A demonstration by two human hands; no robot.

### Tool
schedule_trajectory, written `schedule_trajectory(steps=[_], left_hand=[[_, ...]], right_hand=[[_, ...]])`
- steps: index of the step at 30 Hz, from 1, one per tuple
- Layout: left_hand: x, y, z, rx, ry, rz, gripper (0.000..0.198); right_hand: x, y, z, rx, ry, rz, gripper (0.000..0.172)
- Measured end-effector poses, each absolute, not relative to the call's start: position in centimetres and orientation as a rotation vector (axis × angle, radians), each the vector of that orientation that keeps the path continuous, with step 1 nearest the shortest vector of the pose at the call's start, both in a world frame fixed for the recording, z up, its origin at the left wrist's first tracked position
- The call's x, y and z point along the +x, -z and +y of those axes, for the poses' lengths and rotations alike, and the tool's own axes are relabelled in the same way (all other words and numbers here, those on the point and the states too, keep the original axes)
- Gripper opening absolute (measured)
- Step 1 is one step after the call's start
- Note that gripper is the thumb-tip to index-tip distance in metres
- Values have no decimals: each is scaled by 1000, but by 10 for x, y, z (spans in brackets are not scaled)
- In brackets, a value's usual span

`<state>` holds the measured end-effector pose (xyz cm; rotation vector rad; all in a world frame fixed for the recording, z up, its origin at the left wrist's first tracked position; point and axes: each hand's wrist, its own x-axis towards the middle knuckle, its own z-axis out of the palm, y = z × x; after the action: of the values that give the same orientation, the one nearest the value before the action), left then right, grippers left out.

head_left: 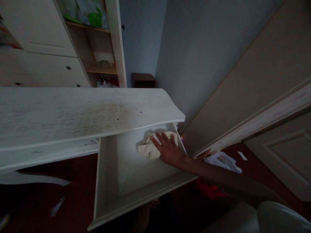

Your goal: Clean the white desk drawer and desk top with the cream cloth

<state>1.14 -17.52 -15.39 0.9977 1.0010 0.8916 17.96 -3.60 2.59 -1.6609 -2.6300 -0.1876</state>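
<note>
A white drawer is pulled out of a white table whose top has brownish stains. Inside it, toward the back right, lies a crumpled cream cloth. My right hand rests flat on that cloth with its fingers spread, pressing it against the drawer's inside. Below the drawer's front edge, my left hand shows only in part, near the underside of the front panel; its fingers are dark and mostly hidden.
Behind the table stand a cabinet with drawers and open shelves with bags. A small brown box-shaped piece sits by the wall. At the right, a white plastic bag lies on the red floor near a door.
</note>
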Motion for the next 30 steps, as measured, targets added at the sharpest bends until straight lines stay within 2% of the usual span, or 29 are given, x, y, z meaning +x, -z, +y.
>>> schedule_trajectory(steps=[7, 14, 23, 30], left_hand=[[15, 154, -173, 939, -917, 955, 72], [14, 151, -174, 909, -887, 899, 74], [17, 147, -175, 856, -927, 941, 73], [11, 133, -177, 896, -882, 948, 69]], right_hand=[[168, -1, -39, -1965, -17, -2406, 107], [169, 21, 14, -1574, 57, -2489, 68], [167, 21, 52, -1134, -85, -2561, 66], [98, 21, 46, -926, -7, -2635, 57]])
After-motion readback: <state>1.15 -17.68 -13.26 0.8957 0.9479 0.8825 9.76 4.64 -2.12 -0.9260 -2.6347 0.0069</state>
